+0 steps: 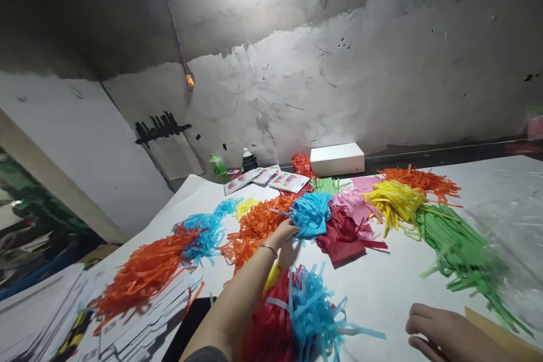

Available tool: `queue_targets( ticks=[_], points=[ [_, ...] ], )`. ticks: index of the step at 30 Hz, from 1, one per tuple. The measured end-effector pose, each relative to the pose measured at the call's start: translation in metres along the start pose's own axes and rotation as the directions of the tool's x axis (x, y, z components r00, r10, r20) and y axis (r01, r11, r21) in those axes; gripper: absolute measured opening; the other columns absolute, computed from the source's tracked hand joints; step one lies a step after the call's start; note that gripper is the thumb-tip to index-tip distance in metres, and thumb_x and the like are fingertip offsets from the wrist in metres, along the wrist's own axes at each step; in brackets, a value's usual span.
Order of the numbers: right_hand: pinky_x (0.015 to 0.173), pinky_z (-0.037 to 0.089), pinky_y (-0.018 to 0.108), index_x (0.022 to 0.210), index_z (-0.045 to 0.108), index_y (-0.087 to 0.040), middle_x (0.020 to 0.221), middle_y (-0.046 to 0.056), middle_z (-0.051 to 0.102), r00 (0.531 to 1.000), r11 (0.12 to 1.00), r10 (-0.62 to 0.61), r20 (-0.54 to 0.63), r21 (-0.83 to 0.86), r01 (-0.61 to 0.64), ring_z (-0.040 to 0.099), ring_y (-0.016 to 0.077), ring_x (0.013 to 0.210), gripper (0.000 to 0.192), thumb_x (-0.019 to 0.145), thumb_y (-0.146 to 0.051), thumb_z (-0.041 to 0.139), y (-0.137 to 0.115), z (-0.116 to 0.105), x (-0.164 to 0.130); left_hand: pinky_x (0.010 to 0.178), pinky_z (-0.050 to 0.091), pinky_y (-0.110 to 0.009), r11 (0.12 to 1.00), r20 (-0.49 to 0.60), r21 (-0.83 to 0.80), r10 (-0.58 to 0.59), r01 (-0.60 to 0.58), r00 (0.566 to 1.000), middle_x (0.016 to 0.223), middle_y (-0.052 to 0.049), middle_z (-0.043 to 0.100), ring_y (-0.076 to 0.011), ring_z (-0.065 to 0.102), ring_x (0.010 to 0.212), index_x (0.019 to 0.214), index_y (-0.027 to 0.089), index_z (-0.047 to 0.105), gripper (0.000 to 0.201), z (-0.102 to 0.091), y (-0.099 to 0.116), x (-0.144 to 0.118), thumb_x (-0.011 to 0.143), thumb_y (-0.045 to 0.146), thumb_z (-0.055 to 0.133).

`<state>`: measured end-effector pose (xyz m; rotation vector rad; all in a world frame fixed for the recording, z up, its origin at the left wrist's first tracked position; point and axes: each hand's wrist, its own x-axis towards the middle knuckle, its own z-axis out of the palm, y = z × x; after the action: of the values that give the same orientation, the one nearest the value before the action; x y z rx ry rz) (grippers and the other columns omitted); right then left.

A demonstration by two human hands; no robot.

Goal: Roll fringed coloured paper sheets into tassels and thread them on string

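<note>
1. The left hand (285, 233) reaches forward, its fingers closed on the near edge of a blue bundle of cut paper strips (311, 212).
2. The right hand (441, 332) lies low on the white worktop (390, 288), fingers loosely curled, holding nothing.
3. Just right of the left hand lies a dark red bundle (341, 235), touching the blue bundle.
4. Just left of it sits an orange bundle (254, 226).
5. Under the left forearm lie a second blue tuft (311, 311) and a red tuft (267, 331).
6. Beyond the right hand stretch long green strips (458, 249), with a yellow bundle (394, 201) farther off.
7. Past everything, a white box (337, 159) stands against the wall.
</note>
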<state>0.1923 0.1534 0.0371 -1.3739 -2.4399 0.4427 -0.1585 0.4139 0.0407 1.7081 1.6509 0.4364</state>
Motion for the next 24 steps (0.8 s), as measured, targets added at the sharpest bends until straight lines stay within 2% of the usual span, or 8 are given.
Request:
queue_targets(
  ticks=[4, 8, 10, 13, 16, 19, 24],
  points=[
    [0.069, 0.053, 0.032, 0.084, 0.066, -0.025, 0.090, 0.005, 0.071, 0.993, 0.998, -0.024, 0.116, -0.049, 0.030, 0.070, 0.0209, 0.078, 0.030, 0.100, -0.025, 0.040, -0.008, 0.008, 0.053, 0.087, 0.059, -0.044, 0.999, 0.045, -0.053, -0.001, 0.003, 0.999, 0.125, -0.010, 0.065, -0.0236, 0.067, 0.104, 0.126, 0.017, 0.061, 0.034, 0.002, -0.010, 0.010, 0.097, 0.035, 0.064],
    [0.069, 0.051, 0.031, 0.083, 0.067, -0.024, 0.090, 0.006, 0.071, 0.985, 0.993, -0.100, 0.143, -0.042, 0.107, 0.070, 0.0206, 0.077, 0.027, 0.097, -0.022, 0.044, -0.010, 0.019, 0.100, 0.085, 0.060, -0.043, 1.000, 0.009, -0.027, -0.012, 0.012, 1.000, 0.122, -0.009, 0.066, -0.0229, 0.068, 0.101, 0.124, 0.016, 0.062, 0.032, -0.010, -0.030, 0.006, 0.097, 0.035, 0.064],
    [0.067, 0.050, 0.031, 0.080, 0.066, -0.024, 0.087, 0.005, 0.071, 0.983, 0.989, -0.136, 0.127, -0.045, 0.143, 0.070, 0.0210, 0.075, 0.025, 0.095, -0.021, 0.047, -0.009, 0.028, 0.119, 0.087, 0.059, -0.044, 0.999, -0.060, 0.023, -0.021, 0.022, 0.998, 0.122, -0.009, 0.066, -0.0237, 0.067, 0.103, 0.123, 0.017, 0.063, 0.031, -0.019, -0.044, 0.001, 0.097, 0.035, 0.064],
    [0.065, 0.048, 0.030, 0.078, 0.066, -0.024, 0.084, 0.004, 0.070, 0.978, 0.984, -0.167, 0.123, -0.048, 0.174, 0.070, 0.0208, 0.073, 0.022, 0.094, -0.020, 0.051, -0.011, 0.040, 0.140, 0.095, 0.056, -0.049, 0.991, -0.220, 0.115, -0.036, 0.062, 0.975, 0.133, -0.010, 0.061, -0.0270, 0.064, 0.114, 0.127, 0.018, 0.061, 0.035, -0.034, -0.069, -0.008, 0.096, 0.034, 0.065],
    [0.066, 0.048, 0.029, 0.080, 0.067, -0.023, 0.086, 0.005, 0.070, 0.969, 0.983, -0.158, 0.191, -0.062, 0.173, 0.070, 0.0207, 0.074, 0.023, 0.094, -0.019, 0.050, -0.018, 0.049, 0.153, 0.098, 0.054, -0.052, 0.980, -0.303, 0.166, -0.053, 0.107, 0.951, 0.138, -0.011, 0.057, -0.0288, 0.061, 0.119, 0.132, 0.019, 0.058, 0.040, -0.052, -0.096, -0.012, 0.096, 0.034, 0.066],
    [0.066, 0.047, 0.030, 0.080, 0.069, -0.021, 0.087, 0.007, 0.071, 0.950, 0.979, -0.172, 0.259, -0.061, 0.193, 0.070, 0.0223, 0.076, 0.024, 0.093, -0.017, 0.049, -0.025, 0.055, 0.164, 0.094, 0.056, -0.049, 0.981, -0.269, 0.152, -0.074, 0.118, 0.960, 0.132, -0.010, 0.062, -0.0264, 0.064, 0.113, 0.127, 0.018, 0.061, 0.035, -0.074, -0.122, -0.008, 0.097, 0.034, 0.065],
    [0.066, 0.046, 0.029, 0.083, 0.071, -0.020, 0.087, 0.007, 0.071, 0.939, 0.973, -0.225, 0.259, 0.003, 0.233, 0.069, 0.0218, 0.076, 0.025, 0.095, -0.023, 0.050, -0.028, 0.060, 0.192, 0.088, 0.058, -0.045, 0.996, -0.195, 0.031, -0.081, 0.089, 0.977, 0.124, -0.009, 0.065, -0.0238, 0.067, 0.104, 0.124, 0.017, 0.062, 0.032, -0.095, -0.149, 0.005, 0.097, 0.035, 0.064]
  ],
)
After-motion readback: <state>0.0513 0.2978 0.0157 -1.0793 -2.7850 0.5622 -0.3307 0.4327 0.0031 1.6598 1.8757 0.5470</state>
